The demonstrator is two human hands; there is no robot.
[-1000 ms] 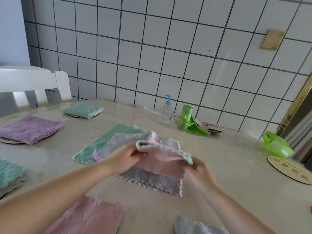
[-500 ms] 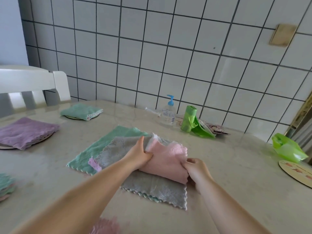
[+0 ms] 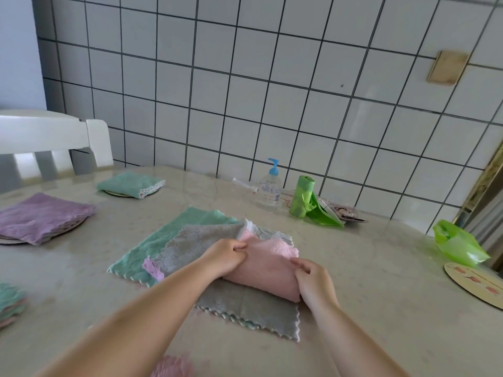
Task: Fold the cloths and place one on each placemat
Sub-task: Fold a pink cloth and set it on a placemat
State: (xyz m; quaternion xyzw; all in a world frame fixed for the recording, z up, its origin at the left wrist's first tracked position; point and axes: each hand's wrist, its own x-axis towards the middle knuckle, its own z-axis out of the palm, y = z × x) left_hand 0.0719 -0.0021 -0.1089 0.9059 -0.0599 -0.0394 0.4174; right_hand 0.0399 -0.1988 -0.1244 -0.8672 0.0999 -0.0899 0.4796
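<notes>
Pink cloth [image 3: 268,270] now folded flat, lowered.

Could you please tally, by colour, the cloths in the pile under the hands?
Pink fleecy cloth, gripped by left hand and right hand: 1
Grey scalloped cloth: 1
Teal flat cloth: 1
Lilac cloth, only a corner showing: 1
Total visible: 4

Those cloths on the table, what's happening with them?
A person is folding a pink cloth, gripping it with the left hand and right hand, on top of a grey cloth and a green cloth lying flat. A folded purple cloth and a folded teal cloth already sit on round placemats. One placemat at right is bare.
</notes>
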